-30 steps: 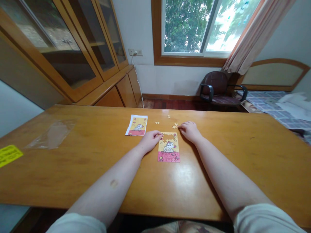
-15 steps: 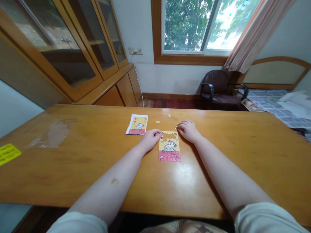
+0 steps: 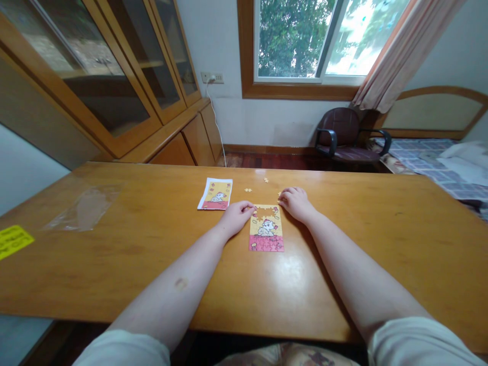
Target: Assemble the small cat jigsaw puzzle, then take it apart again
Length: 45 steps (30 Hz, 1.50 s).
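Note:
A jigsaw puzzle (image 3: 266,243) lies on the table, pink below and yellow above, with a white cartoon animal in the middle. Near its top is a gap where bare wood shows. My left hand (image 3: 238,214) is closed, its fingertips pressed on the puzzle's upper left edge. By the upper right corner, my right hand (image 3: 297,204) rests with curled fingers pinching a small yellow puzzle piece, mostly hidden by them. Just beyond those fingertips sits a loose piece (image 3: 279,193). Farther back lie a joined-looking yellow piece (image 3: 248,190) and another piece (image 3: 266,180).
A printed picture of the same design (image 3: 216,195) lies left of the puzzle. Farther left are a clear plastic bag (image 3: 89,206) and a yellow label (image 3: 15,241). Beyond the wooden table (image 3: 145,254) stand a glass-door cabinet (image 3: 133,76), an armchair (image 3: 339,134) and a bed (image 3: 415,157).
My right hand has shifted very slightly right and toward me, and a loose piece shows more clearly beyond its fingertips. The left hand stays at the puzzle's edge.

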Tool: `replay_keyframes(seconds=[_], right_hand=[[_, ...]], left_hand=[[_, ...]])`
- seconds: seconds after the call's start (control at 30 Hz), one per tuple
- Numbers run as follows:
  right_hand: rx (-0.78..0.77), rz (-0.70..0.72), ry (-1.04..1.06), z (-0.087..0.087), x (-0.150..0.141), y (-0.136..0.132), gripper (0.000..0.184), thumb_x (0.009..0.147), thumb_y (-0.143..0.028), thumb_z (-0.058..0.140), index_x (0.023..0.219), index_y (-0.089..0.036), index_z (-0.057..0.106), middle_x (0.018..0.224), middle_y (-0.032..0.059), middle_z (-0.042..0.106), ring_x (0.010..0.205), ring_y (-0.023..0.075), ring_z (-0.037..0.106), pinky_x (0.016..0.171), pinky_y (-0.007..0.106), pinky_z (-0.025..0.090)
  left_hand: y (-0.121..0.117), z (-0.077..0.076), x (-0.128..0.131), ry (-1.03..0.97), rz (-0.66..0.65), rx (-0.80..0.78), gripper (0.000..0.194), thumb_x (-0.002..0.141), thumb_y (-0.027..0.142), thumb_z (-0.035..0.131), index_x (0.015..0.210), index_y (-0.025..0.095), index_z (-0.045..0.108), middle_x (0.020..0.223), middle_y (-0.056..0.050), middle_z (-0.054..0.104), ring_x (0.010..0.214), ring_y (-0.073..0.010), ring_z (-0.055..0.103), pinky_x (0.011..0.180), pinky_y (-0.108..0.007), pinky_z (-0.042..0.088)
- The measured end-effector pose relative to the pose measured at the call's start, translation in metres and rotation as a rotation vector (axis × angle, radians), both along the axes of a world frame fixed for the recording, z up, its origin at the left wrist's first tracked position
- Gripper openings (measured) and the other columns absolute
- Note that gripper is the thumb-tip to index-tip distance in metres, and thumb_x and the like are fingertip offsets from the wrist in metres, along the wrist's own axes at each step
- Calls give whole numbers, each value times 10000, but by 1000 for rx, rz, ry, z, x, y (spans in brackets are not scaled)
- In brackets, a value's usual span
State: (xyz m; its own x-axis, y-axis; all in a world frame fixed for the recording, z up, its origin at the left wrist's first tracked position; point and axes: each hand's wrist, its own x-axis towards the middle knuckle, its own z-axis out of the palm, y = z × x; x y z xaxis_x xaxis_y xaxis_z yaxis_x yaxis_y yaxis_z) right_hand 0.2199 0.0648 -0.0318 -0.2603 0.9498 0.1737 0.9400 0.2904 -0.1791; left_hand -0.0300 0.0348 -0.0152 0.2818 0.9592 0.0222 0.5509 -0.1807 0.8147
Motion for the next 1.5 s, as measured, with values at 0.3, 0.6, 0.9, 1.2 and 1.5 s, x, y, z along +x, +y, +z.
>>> replay_keyframes(seconds=[0.3, 0.6, 0.9, 1.2, 1.5], right_hand=[[-91, -29, -56, 14, -1, -7, 175, 858, -355, 611, 892, -199, 684, 1078, 86, 652, 1018, 259, 509, 869, 370, 327], [-128, 2, 25, 20, 0, -9, 138, 819, -310, 636, 903, -204, 661, 926, 57, 701, 940, 234, 528, 843, 343, 328], [-266, 40, 450, 27, 2, -14, 77, 769, -239, 639, 810, -190, 682, 810, 22, 692, 747, 154, 575, 707, 262, 416], [-531, 149, 557, 23, -17, -18, 110, 729, -241, 669, 801, -169, 712, 775, 23, 716, 706, 143, 624, 717, 264, 466], [-623, 193, 577, 29, -21, -24, 155, 697, -250, 709, 834, -179, 727, 808, 23, 734, 751, 154, 650, 725, 250, 470]], left_hand=[[2, -6, -1, -40, -9, -11, 258, 796, 373, 543, 863, 171, 690, 667, 14, 607, 623, -141, 505, 627, -258, 391], [0, -1, 0, -34, -10, -17, 253, 802, 366, 545, 858, 169, 693, 647, 22, 587, 612, -133, 497, 628, -253, 391], [1, -2, -1, 43, 5, 24, 244, 820, 346, 524, 880, 184, 697, 620, 25, 558, 593, -134, 488, 580, -248, 358], [1, 3, -2, 247, -4, 86, 223, 809, 334, 550, 932, 219, 696, 582, 28, 490, 627, -157, 521, 561, -258, 330], [0, 5, -2, 297, -38, 95, 225, 815, 321, 560, 961, 219, 697, 627, 16, 540, 659, -161, 540, 576, -260, 343]])
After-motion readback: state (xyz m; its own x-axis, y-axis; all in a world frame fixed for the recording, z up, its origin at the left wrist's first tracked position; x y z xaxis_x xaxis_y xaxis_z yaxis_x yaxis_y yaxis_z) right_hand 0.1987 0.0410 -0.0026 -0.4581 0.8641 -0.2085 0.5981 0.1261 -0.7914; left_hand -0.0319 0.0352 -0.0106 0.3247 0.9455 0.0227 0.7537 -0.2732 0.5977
